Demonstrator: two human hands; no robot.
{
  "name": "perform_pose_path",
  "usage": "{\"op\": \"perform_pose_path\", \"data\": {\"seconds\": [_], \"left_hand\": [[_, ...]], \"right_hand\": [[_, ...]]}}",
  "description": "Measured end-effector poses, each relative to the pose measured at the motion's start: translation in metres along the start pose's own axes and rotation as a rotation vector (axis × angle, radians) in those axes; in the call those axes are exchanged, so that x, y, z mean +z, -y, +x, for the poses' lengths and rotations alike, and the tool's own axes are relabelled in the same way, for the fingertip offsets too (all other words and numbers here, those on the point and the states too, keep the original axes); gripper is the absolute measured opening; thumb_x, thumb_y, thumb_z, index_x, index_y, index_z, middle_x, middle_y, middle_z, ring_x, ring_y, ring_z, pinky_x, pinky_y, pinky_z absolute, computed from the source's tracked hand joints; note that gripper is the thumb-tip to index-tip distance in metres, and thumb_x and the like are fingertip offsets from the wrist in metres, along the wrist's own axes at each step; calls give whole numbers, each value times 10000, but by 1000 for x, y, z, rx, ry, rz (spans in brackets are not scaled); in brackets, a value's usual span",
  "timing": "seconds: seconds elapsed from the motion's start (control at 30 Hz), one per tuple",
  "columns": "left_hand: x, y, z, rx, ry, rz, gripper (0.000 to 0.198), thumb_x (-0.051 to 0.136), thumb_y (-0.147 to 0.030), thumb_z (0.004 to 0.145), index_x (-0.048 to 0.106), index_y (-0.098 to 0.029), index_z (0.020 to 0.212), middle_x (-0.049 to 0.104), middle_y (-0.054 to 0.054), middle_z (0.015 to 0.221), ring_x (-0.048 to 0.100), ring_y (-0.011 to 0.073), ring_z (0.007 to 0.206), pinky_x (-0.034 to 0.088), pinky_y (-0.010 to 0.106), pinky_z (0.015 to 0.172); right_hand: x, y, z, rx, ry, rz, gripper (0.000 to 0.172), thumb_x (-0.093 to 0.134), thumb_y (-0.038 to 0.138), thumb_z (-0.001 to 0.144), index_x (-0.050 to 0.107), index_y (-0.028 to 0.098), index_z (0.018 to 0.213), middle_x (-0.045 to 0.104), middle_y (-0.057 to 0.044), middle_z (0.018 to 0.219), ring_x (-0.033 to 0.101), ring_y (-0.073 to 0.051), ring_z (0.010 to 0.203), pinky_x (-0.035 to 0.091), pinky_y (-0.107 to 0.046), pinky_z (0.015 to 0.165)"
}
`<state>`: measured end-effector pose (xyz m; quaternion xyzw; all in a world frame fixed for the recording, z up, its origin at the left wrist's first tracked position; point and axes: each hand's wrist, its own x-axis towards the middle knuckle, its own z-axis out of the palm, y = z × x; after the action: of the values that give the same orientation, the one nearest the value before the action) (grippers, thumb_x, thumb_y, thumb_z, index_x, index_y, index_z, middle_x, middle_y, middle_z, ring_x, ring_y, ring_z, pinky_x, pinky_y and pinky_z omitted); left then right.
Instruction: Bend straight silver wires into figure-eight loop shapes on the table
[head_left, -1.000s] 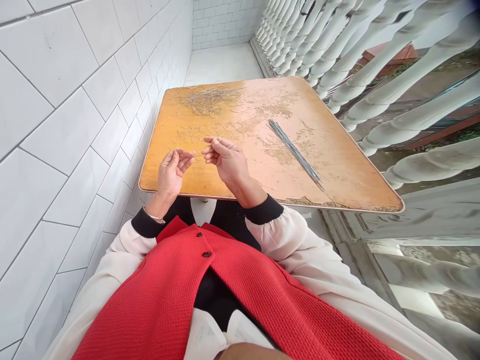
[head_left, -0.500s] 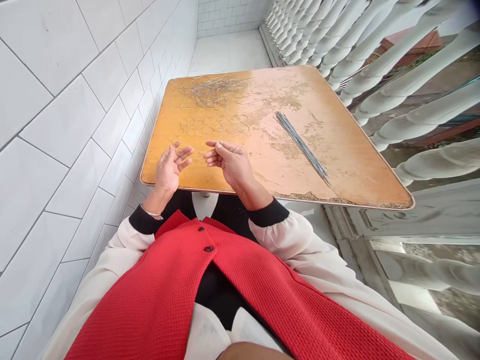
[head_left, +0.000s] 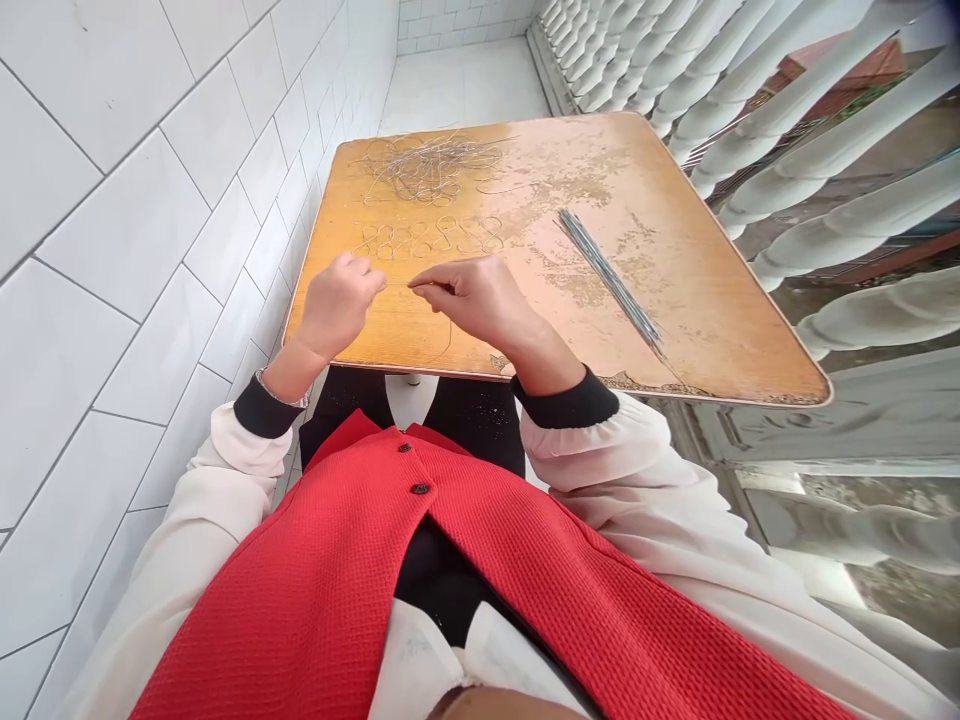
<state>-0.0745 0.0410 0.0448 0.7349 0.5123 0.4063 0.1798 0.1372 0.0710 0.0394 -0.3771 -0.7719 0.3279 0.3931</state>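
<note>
My right hand (head_left: 480, 305) is closed in a pinch above the near part of the table, holding a thin metal wire (head_left: 451, 338) whose curved length hangs below the fingers. Facing it from the left, my left hand (head_left: 339, 305) has its fingers curled closed. A faint stretch of the wire runs across the small gap between both sets of fingertips. Just beyond the hands lies a row of bent wire pieces (head_left: 431, 237) with rounded S-like and looped shapes. To the right, a bundle of straight wires (head_left: 609, 285) lies slantwise.
A tangled heap of wires (head_left: 435, 165) sits at the table's far left. The wooden table (head_left: 525, 335) has a worn, peeling surface and a chipped front edge. A white tiled wall (head_left: 217, 190) stands close on the left, and a white balustrade (head_left: 810, 220) runs along the right.
Both hands have turned from palms up with loose fingers to backs up with fingers closed. The curved wire now shows below the right hand. The view has shifted slightly.
</note>
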Motion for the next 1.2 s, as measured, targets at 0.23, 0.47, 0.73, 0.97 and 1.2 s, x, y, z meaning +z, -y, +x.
{"op": "perform_pose_path", "data": {"seconds": [0.23, 0.47, 0.73, 0.97, 1.2], "left_hand": [[-12, 1, 7, -151, 68, -92, 191, 697, -111, 830, 660, -225, 680, 602, 27, 693, 638, 250, 931, 421, 381, 1026], [0, -20, 15, -395, -20, -519, 193, 640, -121, 929, 623, -170, 743, 615, -16, 620, 586, 85, 581, 507, 252, 718], [18, -14, 18, -466, -122, -776, 183, 661, -320, 979, 649, -175, 868, 693, -16, 747, 655, 54, 635, 528, 193, 673], [18, -18, 14, -460, -143, -731, 201, 642, -326, 991, 640, -188, 844, 669, -30, 679, 608, 49, 596, 479, 161, 586], [17, -25, 7, -440, -56, -707, 233, 641, -290, 991, 636, -176, 788, 591, -54, 585, 504, 29, 476, 407, 165, 504]], "right_hand": [[-19, -14, -4, 28, -73, -51, 135, 717, 204, 858, 797, 287, 787, 667, 4, 612, 561, -170, 571, 451, -327, 595], [1, -22, -14, 60, -96, 5, 206, 666, 381, 915, 807, 236, 953, 642, 14, 568, 521, -146, 507, 446, -298, 556], [30, -13, -16, 193, -118, 296, 232, 657, 371, 938, 772, 173, 972, 599, 36, 551, 451, -99, 435, 411, -265, 508], [32, -10, -17, 202, -143, 359, 243, 645, 377, 951, 773, 171, 965, 574, 40, 530, 440, -94, 435, 393, -250, 490], [32, -21, -13, 61, -238, 30, 405, 595, 558, 965, 782, 204, 1022, 648, -8, 614, 564, -148, 555, 469, -282, 596]]}}
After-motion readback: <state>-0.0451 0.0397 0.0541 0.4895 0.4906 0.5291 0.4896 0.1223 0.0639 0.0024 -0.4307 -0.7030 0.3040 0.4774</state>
